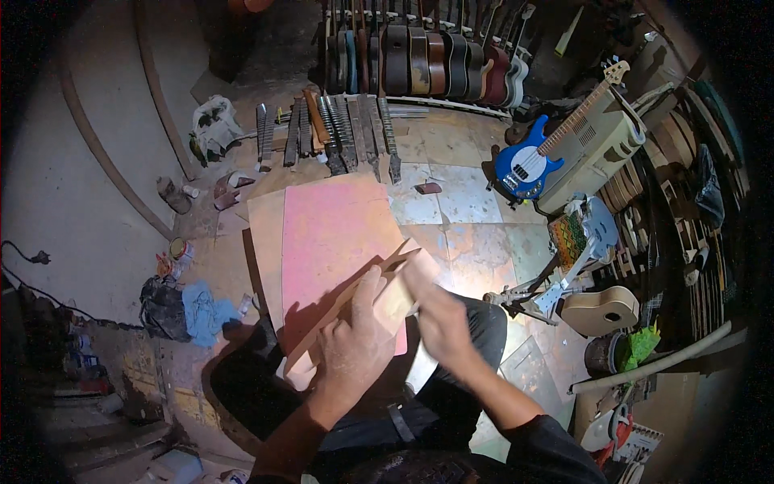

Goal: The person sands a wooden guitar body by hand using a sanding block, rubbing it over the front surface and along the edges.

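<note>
A long pale wooden piece (pixel 393 306) lies slantwise in front of me, its near end low on the left and its far end up on the right. My left hand (pixel 355 351) is closed on its middle, with the thumb along the upper side. Motion blurs my right hand (pixel 439 319), which is at the far right end of the wood; its fingers are smeared, and whether they hold anything there is unclear. Under the wood is a pink sheet (pixel 339 230) lying on a tan board (pixel 268 230).
Several guitar necks (pixel 347 133) lie beyond the board, before a rack of guitars (pixel 419 60). A blue electric bass (pixel 524 165) leans on a beige case at right, above an unfinished acoustic guitar (pixel 601 312). A blue cloth (pixel 208 313) and black bag (pixel 164 306) are at left.
</note>
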Motion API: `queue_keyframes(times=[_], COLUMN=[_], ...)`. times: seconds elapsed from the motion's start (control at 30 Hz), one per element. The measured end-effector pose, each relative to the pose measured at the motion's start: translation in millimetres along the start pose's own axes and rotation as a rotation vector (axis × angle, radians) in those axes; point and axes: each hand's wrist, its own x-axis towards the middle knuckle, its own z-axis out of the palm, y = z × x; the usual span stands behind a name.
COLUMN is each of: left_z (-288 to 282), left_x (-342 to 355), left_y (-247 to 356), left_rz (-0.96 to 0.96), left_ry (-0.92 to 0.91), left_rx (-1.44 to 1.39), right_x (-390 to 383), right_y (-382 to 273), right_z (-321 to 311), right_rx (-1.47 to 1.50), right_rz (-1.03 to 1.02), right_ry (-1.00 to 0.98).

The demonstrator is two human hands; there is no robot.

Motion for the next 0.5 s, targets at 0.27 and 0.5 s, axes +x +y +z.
queue_keyframes(times=[0.27, 0.5], left_z=[-5.3, -4.8], left_x=[3.9, 9.6], left_y=[-5.8, -10.0], left_rz=[0.007, 0.044], left_ry=[0.015, 0.067], left_rx=[-0.083, -0.120], right_x=[7.4, 7.1], right_y=[-2.5, -38.0], right_z=[-6.1, -19.8], right_rx=[-0.006, 0.316], right_rz=[0.054, 0.276], right_ry=[0.065, -0.154])
